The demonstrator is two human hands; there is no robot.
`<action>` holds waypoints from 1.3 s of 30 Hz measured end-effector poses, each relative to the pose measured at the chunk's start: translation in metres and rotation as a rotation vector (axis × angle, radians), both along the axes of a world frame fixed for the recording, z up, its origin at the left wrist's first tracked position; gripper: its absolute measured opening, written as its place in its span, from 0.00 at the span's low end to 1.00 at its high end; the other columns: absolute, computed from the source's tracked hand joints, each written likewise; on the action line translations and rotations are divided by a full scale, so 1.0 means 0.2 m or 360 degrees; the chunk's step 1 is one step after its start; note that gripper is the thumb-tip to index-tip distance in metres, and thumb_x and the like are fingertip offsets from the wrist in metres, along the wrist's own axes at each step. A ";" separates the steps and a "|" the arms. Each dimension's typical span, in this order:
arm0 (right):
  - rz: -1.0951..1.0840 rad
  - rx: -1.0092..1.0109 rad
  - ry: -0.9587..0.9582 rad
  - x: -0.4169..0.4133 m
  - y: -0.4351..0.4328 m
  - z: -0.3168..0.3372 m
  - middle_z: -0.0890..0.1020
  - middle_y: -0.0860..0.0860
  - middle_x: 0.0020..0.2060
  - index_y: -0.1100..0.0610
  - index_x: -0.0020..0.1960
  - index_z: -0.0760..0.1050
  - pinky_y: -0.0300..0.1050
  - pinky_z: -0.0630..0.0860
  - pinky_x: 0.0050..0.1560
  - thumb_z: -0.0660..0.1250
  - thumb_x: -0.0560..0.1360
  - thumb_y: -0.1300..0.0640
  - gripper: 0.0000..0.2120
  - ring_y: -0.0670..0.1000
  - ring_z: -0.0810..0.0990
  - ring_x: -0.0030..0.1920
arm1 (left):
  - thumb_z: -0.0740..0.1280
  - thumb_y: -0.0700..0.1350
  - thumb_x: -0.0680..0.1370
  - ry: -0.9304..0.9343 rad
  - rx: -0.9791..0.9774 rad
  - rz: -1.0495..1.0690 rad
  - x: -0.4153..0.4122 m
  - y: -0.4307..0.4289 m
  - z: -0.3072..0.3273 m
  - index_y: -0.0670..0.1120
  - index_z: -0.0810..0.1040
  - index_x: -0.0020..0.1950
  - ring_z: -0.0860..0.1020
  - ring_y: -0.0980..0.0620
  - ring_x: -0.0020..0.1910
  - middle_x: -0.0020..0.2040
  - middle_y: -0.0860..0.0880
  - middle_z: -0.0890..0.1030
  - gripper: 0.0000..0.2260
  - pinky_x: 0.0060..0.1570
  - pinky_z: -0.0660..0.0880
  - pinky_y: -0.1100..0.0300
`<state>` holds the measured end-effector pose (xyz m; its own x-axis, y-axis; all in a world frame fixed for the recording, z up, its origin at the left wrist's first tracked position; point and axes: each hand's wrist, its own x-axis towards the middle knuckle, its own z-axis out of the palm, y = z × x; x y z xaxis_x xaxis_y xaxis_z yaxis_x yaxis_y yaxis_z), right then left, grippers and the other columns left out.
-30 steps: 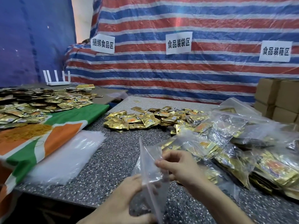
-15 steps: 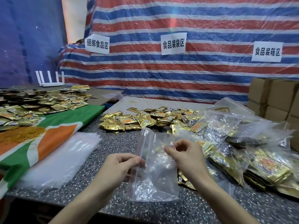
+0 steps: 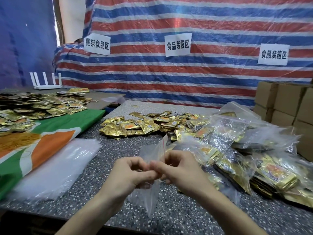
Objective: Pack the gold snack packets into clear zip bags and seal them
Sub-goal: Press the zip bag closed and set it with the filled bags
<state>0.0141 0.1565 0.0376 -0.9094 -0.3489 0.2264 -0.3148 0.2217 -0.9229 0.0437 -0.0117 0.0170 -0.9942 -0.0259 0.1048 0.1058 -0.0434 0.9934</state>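
Head camera, nearest first: the left hand (image 3: 130,175) and the right hand (image 3: 183,173) meet above the near edge of the desk (image 3: 118,150). The fingers of each are curled and pinched on the mouth of one empty clear zip bag (image 3: 148,199), which hangs between them with its lower corner close to the speckled top. They seem to be prying the zip open. The film is thin, slick and clingy. The two layers may stick together and slide out of the pinch, or the mouth may close again before any packet goes in.

Left of the hands lies a flat, cloudy stack of spare bags (image 3: 64,163), partly on a green-and-orange cloth (image 3: 55,131). To the right, filled bags (image 3: 240,160) slump in a crinkled, shiny heap. Beyond, the loose gold snack packets (image 3: 135,126) lie in a low pile: small, flat foil rectangles, glossy and probably slippery. Farther back on the right stand plain cardboard boxes (image 3: 288,106), and a striped woven tarp (image 3: 186,78) hangs behind.
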 end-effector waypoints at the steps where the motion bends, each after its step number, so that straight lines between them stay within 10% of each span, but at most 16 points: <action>1: 0.0002 -0.0036 -0.0068 -0.01 0.01 0.00 0.82 0.51 0.29 0.63 0.40 0.79 0.38 0.75 0.31 0.74 0.75 0.58 0.10 0.46 0.80 0.30 | 0.81 0.45 0.59 -0.0041 0.0002 -0.0037 0.00 -0.02 0.01 0.32 0.78 0.40 0.81 0.47 0.35 0.37 0.38 0.83 0.21 0.35 0.79 0.59; 5: -0.0113 -0.0054 -0.0207 -0.05 0.06 0.00 0.83 0.55 0.32 0.64 0.40 0.78 0.42 0.80 0.32 0.70 0.74 0.67 0.05 0.49 0.82 0.31 | 0.78 0.43 0.66 -0.0068 0.0013 0.0057 -0.03 -0.10 0.02 0.45 0.81 0.31 0.81 0.49 0.32 0.35 0.42 0.83 0.08 0.32 0.79 0.58; 10: -0.0205 -0.0030 -0.0155 -0.10 0.12 -0.02 0.81 0.50 0.29 0.62 0.41 0.74 0.39 0.77 0.30 0.72 0.72 0.70 0.08 0.46 0.81 0.29 | 0.72 0.34 0.74 0.0079 -0.0146 0.0598 -0.11 -0.24 0.02 0.38 0.76 0.38 0.79 0.53 0.29 0.32 0.46 0.82 0.07 0.28 0.77 0.62; 18: 0.0110 0.0408 0.0298 -0.11 0.06 -0.11 0.82 0.49 0.48 0.37 0.52 0.72 0.50 0.84 0.37 0.60 0.83 0.58 0.14 0.47 0.85 0.40 | 0.70 0.36 0.75 0.0075 -0.0509 0.0508 -0.23 -0.21 -0.03 0.38 0.76 0.40 0.77 0.57 0.28 0.35 0.45 0.80 0.06 0.26 0.72 0.67; 24: -0.0087 0.0272 0.0297 -0.22 0.03 -0.13 0.78 0.51 0.29 0.42 0.50 0.74 0.53 0.73 0.30 0.63 0.81 0.59 0.10 0.49 0.76 0.29 | 0.69 0.72 0.65 -0.0040 -0.0233 0.0100 -0.44 -0.29 0.00 0.42 0.78 0.45 0.80 0.52 0.32 0.38 0.51 0.85 0.32 0.31 0.79 0.62; 26: -0.0143 0.0196 0.0216 -0.26 0.03 -0.15 0.80 0.54 0.30 0.42 0.49 0.75 0.55 0.75 0.31 0.64 0.80 0.59 0.10 0.55 0.78 0.30 | 0.64 0.71 0.72 -0.0005 -0.0153 0.0281 -0.59 -0.35 -0.02 0.42 0.77 0.49 0.79 0.54 0.30 0.38 0.51 0.84 0.30 0.30 0.77 0.62; 31: -0.0138 0.0156 0.0141 -0.36 -0.01 -0.20 0.80 0.57 0.32 0.45 0.47 0.77 0.66 0.79 0.36 0.66 0.79 0.58 0.08 0.48 0.77 0.30 | 0.69 0.44 0.79 0.0068 -0.1165 0.0723 -1.08 -0.53 -0.24 0.47 0.78 0.53 0.76 0.57 0.43 0.51 0.50 0.80 0.04 0.39 0.72 0.63; 35: -0.0117 0.0137 0.0148 -0.43 -0.03 -0.26 0.80 0.48 0.31 0.48 0.43 0.78 0.61 0.81 0.37 0.67 0.79 0.55 0.07 0.45 0.76 0.31 | 0.69 0.45 0.76 -0.0125 -0.1934 0.0679 -1.42 -0.70 -0.39 0.50 0.73 0.69 0.77 0.49 0.57 0.62 0.47 0.77 0.21 0.51 0.78 0.51; 39: -0.0079 0.0147 0.0174 -0.49 -0.01 -0.31 0.79 0.44 0.30 0.51 0.42 0.78 0.37 0.73 0.31 0.68 0.79 0.55 0.07 0.40 0.74 0.30 | 0.70 0.55 0.74 -0.0232 -0.2382 0.0559 -1.68 -0.85 -0.48 0.55 0.63 0.77 0.61 0.43 0.76 0.77 0.46 0.65 0.33 0.73 0.54 0.32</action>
